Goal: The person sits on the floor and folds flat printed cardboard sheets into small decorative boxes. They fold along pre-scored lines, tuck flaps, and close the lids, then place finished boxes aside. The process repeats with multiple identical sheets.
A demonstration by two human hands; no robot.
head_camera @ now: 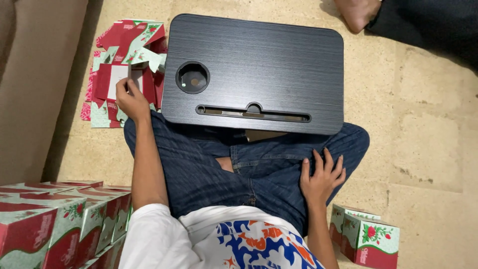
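I sit cross-legged on the floor in blue jeans, with a black lap tray (269, 65) over my knees. My left hand (130, 99) reaches out to the left and pinches the edge of a flat red, green and white cardboard box blank (117, 79) on top of a pile of such blanks (107, 107). My right hand (322, 177) rests on my right knee with its fingers spread and nothing in it.
Several assembled red and green boxes (59, 224) stand at the lower left. Two more assembled boxes (368, 239) sit at the lower right. Another person's foot (357, 14) shows at the top right. A beige wall (35, 74) runs along the left.
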